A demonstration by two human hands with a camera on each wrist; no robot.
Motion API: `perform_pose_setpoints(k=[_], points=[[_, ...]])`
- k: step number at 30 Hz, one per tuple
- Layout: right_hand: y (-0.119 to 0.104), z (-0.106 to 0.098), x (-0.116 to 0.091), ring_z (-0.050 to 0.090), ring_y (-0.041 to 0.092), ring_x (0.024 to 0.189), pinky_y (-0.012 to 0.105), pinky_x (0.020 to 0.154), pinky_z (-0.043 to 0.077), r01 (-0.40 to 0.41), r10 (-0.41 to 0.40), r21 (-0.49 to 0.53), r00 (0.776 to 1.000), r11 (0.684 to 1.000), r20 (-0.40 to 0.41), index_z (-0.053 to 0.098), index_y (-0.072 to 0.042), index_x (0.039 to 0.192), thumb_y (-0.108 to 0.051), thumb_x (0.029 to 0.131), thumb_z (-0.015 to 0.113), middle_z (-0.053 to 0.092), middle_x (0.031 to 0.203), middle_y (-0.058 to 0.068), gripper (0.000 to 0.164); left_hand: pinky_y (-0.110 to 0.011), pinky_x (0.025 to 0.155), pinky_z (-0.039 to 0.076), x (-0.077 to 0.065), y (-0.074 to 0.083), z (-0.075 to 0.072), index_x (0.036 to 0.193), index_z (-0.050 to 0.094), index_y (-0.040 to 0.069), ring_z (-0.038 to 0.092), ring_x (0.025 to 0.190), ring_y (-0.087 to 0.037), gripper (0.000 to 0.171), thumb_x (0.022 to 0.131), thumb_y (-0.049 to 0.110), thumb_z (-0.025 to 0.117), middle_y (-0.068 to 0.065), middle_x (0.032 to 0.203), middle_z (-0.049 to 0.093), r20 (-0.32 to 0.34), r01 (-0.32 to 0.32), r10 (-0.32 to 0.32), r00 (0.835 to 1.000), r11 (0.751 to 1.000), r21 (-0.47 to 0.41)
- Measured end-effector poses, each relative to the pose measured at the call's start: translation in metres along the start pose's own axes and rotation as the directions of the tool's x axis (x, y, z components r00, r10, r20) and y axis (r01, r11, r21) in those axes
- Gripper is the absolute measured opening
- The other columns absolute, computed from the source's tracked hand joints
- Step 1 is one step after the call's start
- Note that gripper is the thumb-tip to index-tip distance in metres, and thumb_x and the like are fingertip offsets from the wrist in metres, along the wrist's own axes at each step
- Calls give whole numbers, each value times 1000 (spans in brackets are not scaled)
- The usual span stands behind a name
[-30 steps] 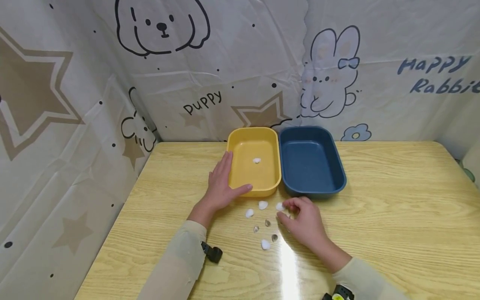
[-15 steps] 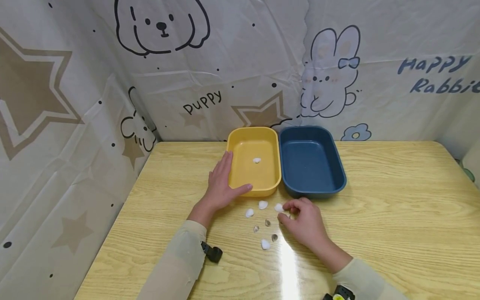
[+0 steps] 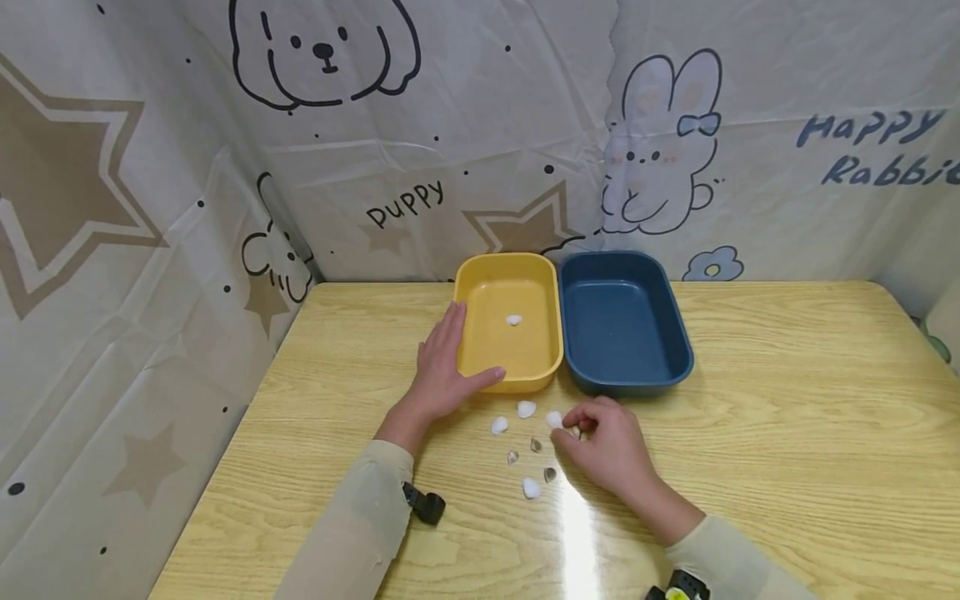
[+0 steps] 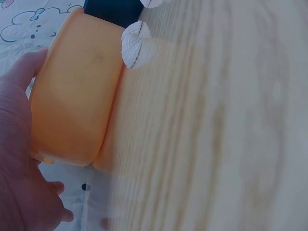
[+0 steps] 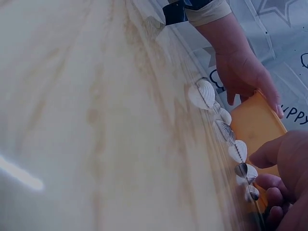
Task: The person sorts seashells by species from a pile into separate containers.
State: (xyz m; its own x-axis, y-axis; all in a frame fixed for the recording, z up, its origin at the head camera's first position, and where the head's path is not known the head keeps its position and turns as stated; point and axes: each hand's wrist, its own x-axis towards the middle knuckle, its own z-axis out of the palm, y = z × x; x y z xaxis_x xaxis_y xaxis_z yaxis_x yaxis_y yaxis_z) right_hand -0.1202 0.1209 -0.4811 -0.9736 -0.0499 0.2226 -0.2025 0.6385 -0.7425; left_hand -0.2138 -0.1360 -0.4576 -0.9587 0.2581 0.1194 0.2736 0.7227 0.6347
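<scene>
My left hand rests on the near left corner of the yellow bin, fingers straight along its side and thumb across the front rim. One white seashell lies inside this bin. In front of the blue bin, the thumb and forefinger of my right hand pinch a white seashell at the tabletop; the right wrist view shows it at the fingertips. A small seashell lies within that hand's curl, partly hidden. Dark little seashells lie to its left.
Other white seashells are scattered on the wooden table before the bins. Both bins stand side by side near the back edge, against a printed cloth. No shell shows inside the blue bin.
The white seashell at my right fingertips has shifted slightly left and toward me, along with those fingertips. My left hand and both bins have stayed in place.
</scene>
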Motion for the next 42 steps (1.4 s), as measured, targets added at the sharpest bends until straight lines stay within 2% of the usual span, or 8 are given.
perform_pose_setpoints(k=[5,11,17,22,27,31,37,42], points=[[-2,3,2,53,15,71,35,66,44,-11,12,17,999,1000,-30,75,-12,82,-12,76,83,57,77,0,10,-63,113,3,0,1,0,161,-4,28,4,151,-30,115,81,70,67,8,166,-5,5,4,-4,1000,1000,-1],[-1,7,5,54,15,71,35,66,44,-24,25,25,999,999,-42,78,-9,91,-9,76,83,58,79,0,16,-63,113,3,0,1,0,161,-4,28,4,151,-29,116,80,71,66,6,167,-4,7,11,-11,1000,1000,15],[-3,6,6,51,14,65,34,61,42,2,-2,13,1000,1000,-31,78,-10,87,-7,77,82,55,73,-2,11,-63,113,3,1,2,-1,161,-4,28,4,151,-30,115,80,70,67,6,167,-4,8,7,-7,1000,1000,10],[-4,5,5,50,15,66,35,63,42,-16,16,-6,1000,1000,-14,73,-12,81,-14,76,86,55,72,0,13,-64,113,3,0,1,-1,161,-4,29,4,151,-30,114,81,69,67,6,167,-5,7,4,-4,1000,1000,3],[-3,5,6,50,14,66,35,62,42,0,0,4,1000,1000,-5,76,-13,89,-10,79,81,55,72,-2,12,-64,113,3,1,1,0,161,-3,28,5,151,-31,114,81,70,67,6,167,-5,7,4,-4,1000,1000,4],[-1,5,6,51,13,65,34,59,42,35,-35,12,999,999,5,79,-14,92,-4,80,77,55,71,-5,16,-63,113,3,1,1,0,162,-3,28,5,151,-31,115,81,69,67,6,167,-5,10,4,-4,1000,1000,6],[-2,4,6,52,13,67,34,62,43,21,-21,-4,1000,1000,24,77,-15,85,-12,80,81,57,73,-4,7,-63,113,3,0,2,-1,161,-4,29,4,151,-31,114,81,71,66,7,167,-6,13,6,-6,1000,1000,5],[-4,3,6,49,15,67,35,64,41,-23,24,-17,999,1000,43,72,-15,85,-19,78,85,53,72,0,15,-62,113,2,0,2,0,161,-3,30,3,151,-30,114,81,71,66,8,166,-6,14,11,-11,1000,1000,8]])
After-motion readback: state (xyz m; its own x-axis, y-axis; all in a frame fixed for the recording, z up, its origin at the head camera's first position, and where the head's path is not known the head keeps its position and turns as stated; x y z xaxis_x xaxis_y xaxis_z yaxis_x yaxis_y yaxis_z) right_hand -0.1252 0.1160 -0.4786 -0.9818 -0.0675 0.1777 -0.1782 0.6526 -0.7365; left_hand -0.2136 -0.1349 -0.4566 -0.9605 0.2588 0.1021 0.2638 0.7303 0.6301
